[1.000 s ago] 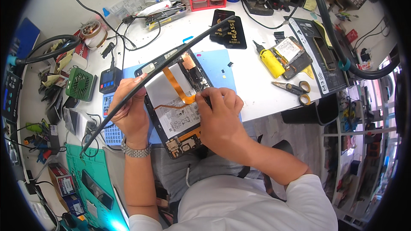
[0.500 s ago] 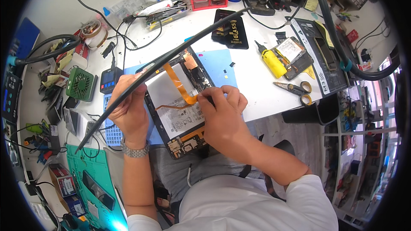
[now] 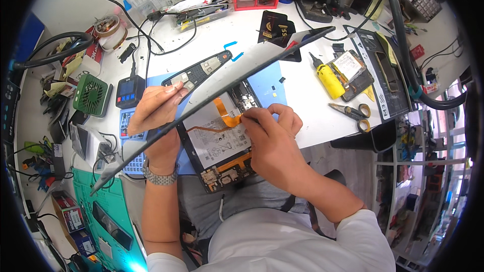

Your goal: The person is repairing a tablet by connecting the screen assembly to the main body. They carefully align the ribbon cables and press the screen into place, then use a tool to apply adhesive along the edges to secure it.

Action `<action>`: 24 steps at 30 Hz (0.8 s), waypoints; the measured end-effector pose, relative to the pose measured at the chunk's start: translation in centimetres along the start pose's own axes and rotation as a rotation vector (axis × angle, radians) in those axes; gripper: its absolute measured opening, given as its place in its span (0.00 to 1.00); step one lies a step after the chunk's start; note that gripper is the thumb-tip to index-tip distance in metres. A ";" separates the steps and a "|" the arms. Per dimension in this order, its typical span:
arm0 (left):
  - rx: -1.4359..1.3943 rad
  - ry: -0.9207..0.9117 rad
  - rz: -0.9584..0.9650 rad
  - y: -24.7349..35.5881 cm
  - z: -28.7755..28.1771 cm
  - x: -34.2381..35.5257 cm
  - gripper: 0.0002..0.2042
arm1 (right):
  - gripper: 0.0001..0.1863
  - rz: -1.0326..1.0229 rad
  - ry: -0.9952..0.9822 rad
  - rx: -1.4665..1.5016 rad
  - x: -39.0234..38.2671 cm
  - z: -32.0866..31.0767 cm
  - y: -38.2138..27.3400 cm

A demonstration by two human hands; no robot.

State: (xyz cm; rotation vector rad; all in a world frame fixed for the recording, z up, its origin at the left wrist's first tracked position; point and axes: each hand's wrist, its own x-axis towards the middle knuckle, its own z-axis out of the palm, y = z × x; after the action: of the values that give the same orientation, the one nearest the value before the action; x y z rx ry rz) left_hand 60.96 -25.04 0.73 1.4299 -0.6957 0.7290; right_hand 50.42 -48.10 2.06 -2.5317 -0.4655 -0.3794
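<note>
Our left hand (image 3: 156,111) grasps a tilted, dark-edged panel (image 3: 262,60); our right hand (image 3: 275,138) is at the opened tablet (image 3: 214,146), beside its orange ribbon cable (image 3: 232,120), grip not determinable.

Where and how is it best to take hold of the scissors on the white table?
Probably by the finger loops, coming from the right: the scissors lie with their blades pointing left, while the two loops are on the right.

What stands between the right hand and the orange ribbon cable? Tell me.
Nothing visible: the right hand is at the orange ribbon cable, by its lower end. The tilted panel hides the cable's upper part but isn't between them.
</note>
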 end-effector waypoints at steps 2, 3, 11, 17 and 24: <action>-0.036 0.011 -0.022 0.0 -0.2 -0.1 0.11 | 0.26 0.002 0.012 -0.013 0.0 0.1 0.0; -0.009 0.006 -0.035 0.1 -0.4 -0.2 0.11 | 0.26 0.003 0.018 -0.020 0.1 0.2 0.1; 0.094 -0.016 -0.037 0.4 -0.5 -0.2 0.11 | 0.23 0.103 0.010 0.056 0.3 -0.1 0.6; 0.028 0.018 -0.009 0.3 -0.2 -0.1 0.09 | 0.22 0.091 0.028 0.056 0.4 0.1 0.6; 0.197 -0.003 0.031 -0.5 -1.0 -0.8 0.09 | 0.21 0.065 0.045 0.046 0.5 0.1 1.0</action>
State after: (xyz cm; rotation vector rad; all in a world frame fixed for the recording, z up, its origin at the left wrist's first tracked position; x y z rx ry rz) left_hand 60.89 -24.03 -0.22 1.6018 -0.6636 0.8384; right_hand 51.28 -48.77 1.73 -2.4815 -0.3693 -0.3962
